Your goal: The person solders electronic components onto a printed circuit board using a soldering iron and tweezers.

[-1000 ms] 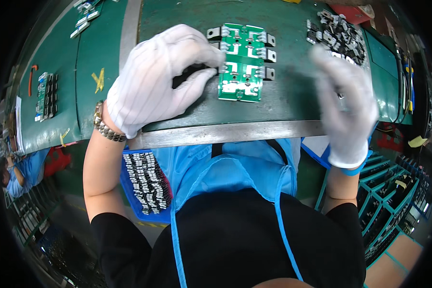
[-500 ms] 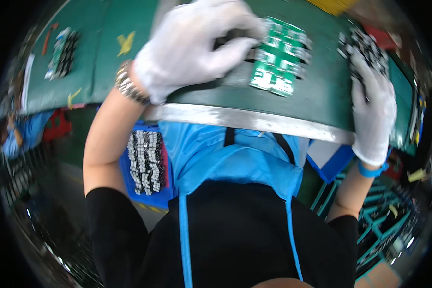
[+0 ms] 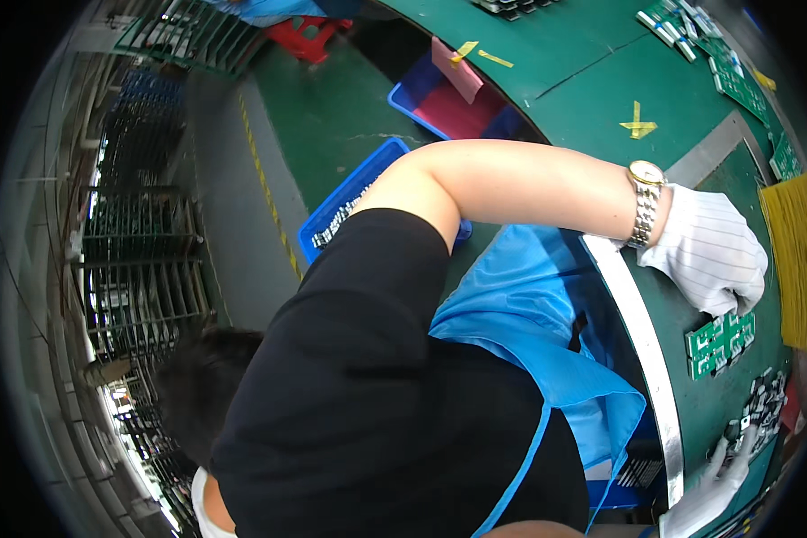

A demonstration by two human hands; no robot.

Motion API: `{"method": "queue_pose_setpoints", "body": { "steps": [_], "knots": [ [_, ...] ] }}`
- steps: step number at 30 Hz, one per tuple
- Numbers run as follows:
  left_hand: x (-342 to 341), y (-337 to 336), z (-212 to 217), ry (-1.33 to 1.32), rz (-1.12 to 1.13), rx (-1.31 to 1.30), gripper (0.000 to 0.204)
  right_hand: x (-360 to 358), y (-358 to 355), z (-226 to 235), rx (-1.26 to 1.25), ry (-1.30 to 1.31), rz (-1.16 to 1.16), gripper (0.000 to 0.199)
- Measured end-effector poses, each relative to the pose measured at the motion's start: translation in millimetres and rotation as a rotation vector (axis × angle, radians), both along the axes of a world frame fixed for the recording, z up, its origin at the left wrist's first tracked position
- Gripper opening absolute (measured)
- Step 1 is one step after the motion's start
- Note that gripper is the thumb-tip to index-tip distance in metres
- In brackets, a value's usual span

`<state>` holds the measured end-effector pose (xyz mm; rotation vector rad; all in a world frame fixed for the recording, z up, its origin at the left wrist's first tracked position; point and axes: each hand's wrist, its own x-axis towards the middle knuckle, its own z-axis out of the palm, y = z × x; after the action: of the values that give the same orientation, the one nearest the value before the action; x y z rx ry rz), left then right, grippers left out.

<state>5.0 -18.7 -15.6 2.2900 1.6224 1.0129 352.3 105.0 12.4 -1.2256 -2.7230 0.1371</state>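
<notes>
The left hand [image 3: 710,262], in a ribbed white glove, curls loosely just above a green circuit board [image 3: 720,342] on the matte green counter [image 3: 690,134]; whether it grips anything I cannot tell. The gloved right hand [image 3: 715,484] has its fingers spread beside small grey metal parts [image 3: 760,408].

Gloved left hand [image 3: 708,260] rests beside a green circuit board [image 3: 720,344]; right hand [image 3: 717,484] touches small parts [image 3: 762,403].

Circuit board [image 3: 720,342] crowds left hand [image 3: 710,260] (touching).

Two gloved hands show: the left hand [image 3: 710,260] and the right hand [image 3: 722,480]. One green circuit board panel [image 3: 720,343] lies on the desk [image 3: 592,81], beside one heap of small dark parts [image 3: 760,408], too blurred to count. One wristwatch [image 3: 645,202], two blue bins [image 3: 354,193], one yellow stack [image 3: 793,260].
</notes>
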Motion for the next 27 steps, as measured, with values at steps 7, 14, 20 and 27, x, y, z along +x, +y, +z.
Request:
{"method": "queue_pose_setpoints", "body": {
  "steps": [7,14,20,27],
  "knots": [
    [-2.0,-0.9,-2.3,-0.018,0.004,-0.009,0.022,-25.0,-0.8,4.2,0.075,-0.092,0.094,0.024],
    [-3.0,4.3,-5.0,-0.056,-0.032,0.145,0.016,-37.6,-15.7,15.2,0.08,-0.036,0.142,0.019],
    [18.4,-17.1,43.7,0.033,0.014,0.177,0.024,-35.9,-15.1,11.3,0.243,0.141,0.093,0.021],
    [69.4,-38.0,41.9,0.177,0.084,0.124,0.042,-31.5,-12.0,9.6,0.177,0.239,0.157,0.028]
  ]
}}
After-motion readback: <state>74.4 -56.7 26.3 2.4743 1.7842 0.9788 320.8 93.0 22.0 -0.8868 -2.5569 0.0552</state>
